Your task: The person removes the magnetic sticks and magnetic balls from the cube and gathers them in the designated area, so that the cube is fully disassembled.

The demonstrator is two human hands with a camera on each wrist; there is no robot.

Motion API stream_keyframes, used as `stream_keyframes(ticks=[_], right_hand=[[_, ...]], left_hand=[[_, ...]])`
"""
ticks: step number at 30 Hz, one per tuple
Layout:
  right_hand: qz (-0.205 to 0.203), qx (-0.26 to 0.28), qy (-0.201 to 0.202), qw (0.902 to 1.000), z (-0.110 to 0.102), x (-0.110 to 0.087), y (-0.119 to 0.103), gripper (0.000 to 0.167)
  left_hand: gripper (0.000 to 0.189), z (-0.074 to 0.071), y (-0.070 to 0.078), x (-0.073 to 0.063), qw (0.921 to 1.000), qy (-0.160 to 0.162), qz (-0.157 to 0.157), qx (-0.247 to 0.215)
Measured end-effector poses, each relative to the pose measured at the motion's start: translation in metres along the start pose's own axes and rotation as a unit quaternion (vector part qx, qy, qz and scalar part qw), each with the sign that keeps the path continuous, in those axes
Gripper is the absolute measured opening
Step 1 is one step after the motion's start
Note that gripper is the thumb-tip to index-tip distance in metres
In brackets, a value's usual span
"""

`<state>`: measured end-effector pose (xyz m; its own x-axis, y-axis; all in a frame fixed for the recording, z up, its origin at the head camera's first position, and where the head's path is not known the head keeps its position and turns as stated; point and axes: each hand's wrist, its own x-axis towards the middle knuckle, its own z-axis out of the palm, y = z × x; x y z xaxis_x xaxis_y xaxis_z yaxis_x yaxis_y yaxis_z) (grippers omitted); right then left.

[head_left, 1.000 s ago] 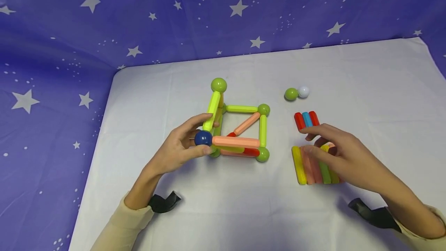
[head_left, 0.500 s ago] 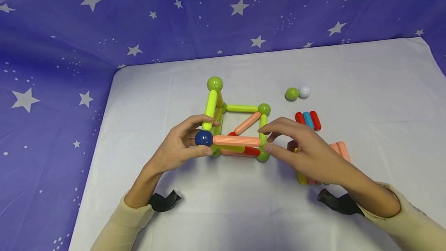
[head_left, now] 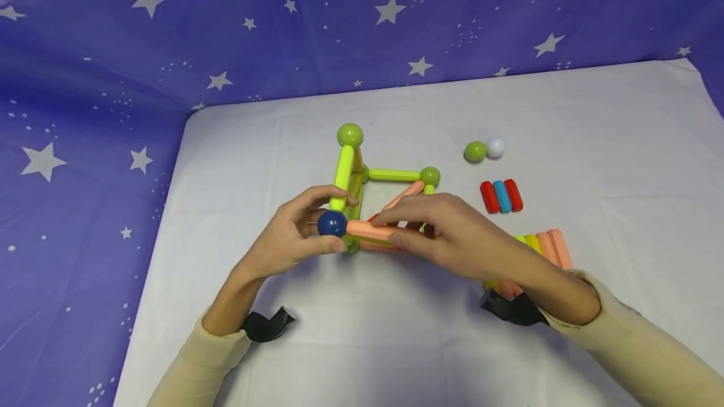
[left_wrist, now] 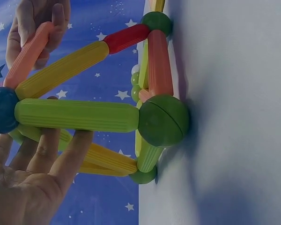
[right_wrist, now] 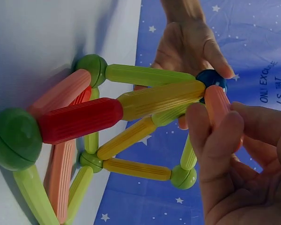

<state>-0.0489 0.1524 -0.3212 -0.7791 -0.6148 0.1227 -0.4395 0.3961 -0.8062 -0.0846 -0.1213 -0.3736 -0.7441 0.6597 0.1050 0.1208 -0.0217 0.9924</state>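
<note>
Nearest to the camera, both sleeves come in over the white table (head_left: 362, 331). The left hand (head_left: 283, 244) holds the dark blue ball (head_left: 331, 223) at the near left corner of the rod structure (head_left: 390, 206), its fingers (head_left: 317, 195) and thumb curled around the ball. The right hand (head_left: 452, 237) pinches the salmon rod (head_left: 370, 230) between thumb and fingers; this rod is joined to the blue ball and is raised above the table. Behind the right wrist lies a row of loose rods (head_left: 543, 247) in green, yellow and salmon. Further back are three short rods (head_left: 501, 196), red, blue, red, side by side. Farthest, a green ball (head_left: 474, 151) touches a white ball (head_left: 496, 147).
</note>
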Motion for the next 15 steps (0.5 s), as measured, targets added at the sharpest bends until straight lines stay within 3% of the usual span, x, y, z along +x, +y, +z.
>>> stream_keyframes(ticks=[4,9,15], right_hand=[[-0.008,-0.028,-0.02,0.9994,-0.001,-0.002,0.001,0.034],[0.031,-0.051,-0.031,0.9977,-0.003,-0.014,0.009,0.04],[0.087,0.003,-0.031,0.9957,-0.007,-0.033,0.024,0.045]], left_hand=[[0.058,0.0,0.0,0.001,1.0,-0.006,0.005,0.001],[0.058,-0.002,-0.001,-0.001,0.9999,-0.005,0.007,-0.005],[0.06,0.0,0.0,0.0,1.0,-0.003,0.006,-0.006]])
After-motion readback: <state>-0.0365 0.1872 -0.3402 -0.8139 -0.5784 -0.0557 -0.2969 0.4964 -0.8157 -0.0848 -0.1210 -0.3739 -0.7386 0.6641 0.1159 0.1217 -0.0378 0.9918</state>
